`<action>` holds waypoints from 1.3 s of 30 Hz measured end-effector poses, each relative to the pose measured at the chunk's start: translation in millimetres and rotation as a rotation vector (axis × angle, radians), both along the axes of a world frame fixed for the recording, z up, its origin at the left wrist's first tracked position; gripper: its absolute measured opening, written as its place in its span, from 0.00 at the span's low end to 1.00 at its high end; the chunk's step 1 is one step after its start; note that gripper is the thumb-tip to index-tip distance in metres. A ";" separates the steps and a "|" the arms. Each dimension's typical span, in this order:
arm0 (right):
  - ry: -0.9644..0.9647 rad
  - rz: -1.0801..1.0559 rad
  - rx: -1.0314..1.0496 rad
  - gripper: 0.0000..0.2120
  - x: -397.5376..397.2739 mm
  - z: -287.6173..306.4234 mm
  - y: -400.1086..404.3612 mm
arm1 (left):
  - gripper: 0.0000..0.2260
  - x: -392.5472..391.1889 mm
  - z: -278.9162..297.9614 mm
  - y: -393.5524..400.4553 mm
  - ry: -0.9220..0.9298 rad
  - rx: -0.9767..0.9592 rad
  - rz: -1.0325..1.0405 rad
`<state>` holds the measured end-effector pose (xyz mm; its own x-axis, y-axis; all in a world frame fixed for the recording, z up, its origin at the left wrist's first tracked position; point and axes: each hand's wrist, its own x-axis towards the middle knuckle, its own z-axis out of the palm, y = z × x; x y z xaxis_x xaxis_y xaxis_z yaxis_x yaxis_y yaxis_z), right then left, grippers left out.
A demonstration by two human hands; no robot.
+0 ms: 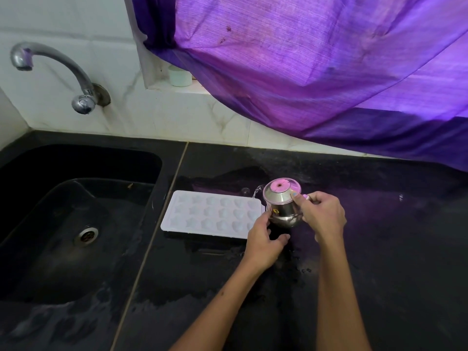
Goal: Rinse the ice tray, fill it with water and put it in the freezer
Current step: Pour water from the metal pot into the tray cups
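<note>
The ice tray lies flat on the wet black desk, just right of centre in the frame and beside the sink at the left. A small steel jug is tipped over the tray's right end, and a thin stream of water runs from its spout toward the upper right corner of the tray. The right hand is closed around the jug's handle side, thumb pressed on its shoulder. The left hand sits at the tray's lower right corner with its fingers loosely curled, touching the jug's base and seemingly steadying it; whether it also pins the tray I cannot tell.

The tray looks like thin, light plastic, probably a little flexible and slick when wet. Once full it will be heavier and will slosh at any tilt or twist. It is best lifted by both short ends, kept level, and carried slowly to the freezer. The tap at upper left is not running.
</note>
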<state>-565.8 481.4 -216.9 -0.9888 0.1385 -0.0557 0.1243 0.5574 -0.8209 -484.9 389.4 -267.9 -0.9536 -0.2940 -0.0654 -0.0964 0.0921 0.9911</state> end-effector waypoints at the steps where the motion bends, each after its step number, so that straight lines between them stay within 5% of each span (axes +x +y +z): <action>1: -0.004 -0.005 -0.012 0.14 0.6 0.1 -0.2 | 0.27 0.6 0.0 -0.7 0.005 0.000 -0.003; 11: 0.024 -0.039 -0.137 0.14 10.4 8.7 -9.5 | 0.27 7.6 10.6 -16.1 0.068 0.001 -0.019; 39: 0.114 -0.073 0.015 0.15 32.4 18.0 -40.2 | 0.28 18.1 15.3 -49.1 0.041 0.094 -0.102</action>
